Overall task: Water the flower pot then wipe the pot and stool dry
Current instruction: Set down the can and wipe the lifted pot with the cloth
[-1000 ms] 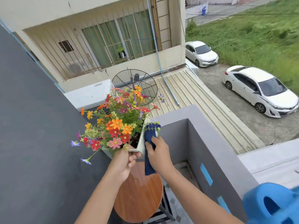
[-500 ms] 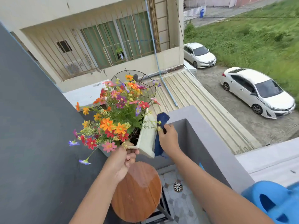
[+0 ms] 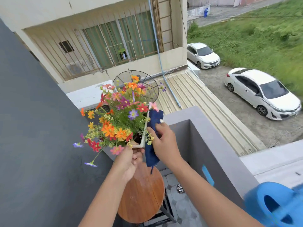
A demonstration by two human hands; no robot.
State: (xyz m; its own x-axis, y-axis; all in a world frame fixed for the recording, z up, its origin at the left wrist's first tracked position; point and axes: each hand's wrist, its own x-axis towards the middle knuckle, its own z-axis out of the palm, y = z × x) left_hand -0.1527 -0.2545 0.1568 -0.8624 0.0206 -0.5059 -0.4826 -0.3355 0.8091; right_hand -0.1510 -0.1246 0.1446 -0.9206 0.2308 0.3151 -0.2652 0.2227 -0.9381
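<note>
Nearest the camera, a blue watering can (image 3: 275, 205) sits at the lower right edge. A round wooden stool (image 3: 141, 195) stands below the hands on the balcony floor (image 3: 182, 207), with nothing resting on its seat. The left hand (image 3: 129, 163) holds the white flower pot (image 3: 144, 136) in the air above the stool, fingers (image 3: 138, 158) closed on its near corner. The right hand (image 3: 164, 143) presses a dark blue cloth (image 3: 152, 138) against the pot's right side, fingers closed on the cloth. Colourful flowers (image 3: 118, 117) fill the pot. Beyond the grey parapet (image 3: 218, 145), two white cars (image 3: 260, 92) are parked beside grass.
</note>
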